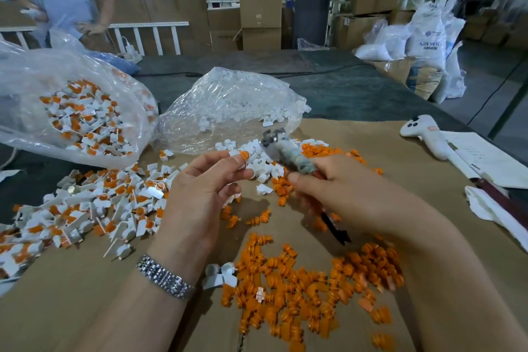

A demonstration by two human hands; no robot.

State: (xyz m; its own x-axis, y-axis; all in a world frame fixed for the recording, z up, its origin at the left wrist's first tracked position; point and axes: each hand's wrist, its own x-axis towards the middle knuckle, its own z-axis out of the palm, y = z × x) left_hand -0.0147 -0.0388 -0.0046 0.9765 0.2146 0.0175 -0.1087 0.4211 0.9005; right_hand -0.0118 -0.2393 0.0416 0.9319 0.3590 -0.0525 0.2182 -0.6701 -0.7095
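The left hand [200, 194] pinches a small white part [242, 156] with an orange plug seated in it, held between thumb and fingertips just above the sheet of cardboard [385, 146]. The right hand [337, 194] has its fingers curled round a tool [288, 157] with a taped grip. The tool's blurred metal head points toward 11 o'clock and sits just beside the white part, at 2 o'clock from it; whether they touch cannot be told. A dark end of the tool sticks out below the right hand at 6 o'clock. The left wrist wears a metal watch [165, 277].

2 clear plastic bags lie open on the table. The large bag [25, 66], at 10 o'clock from the left hand, holds white pieces already fitted with orange plugs. The smaller bag [183, 131], at 12 o'clock from the hands, holds plain white pieces, some spilling out toward the tool.

Loose on the cardboard, a heap of fitted pieces [85, 214] spreads at 9 o'clock from the left hand. A heap of orange plugs [300, 280] lies at 6 o'clock, between the 2 forearms. More orange plugs and white pieces are scattered behind the hands at 12 o'clock.

At 2 o'clock from the right hand rest a white handheld controller [423, 131] and papers [485, 160].
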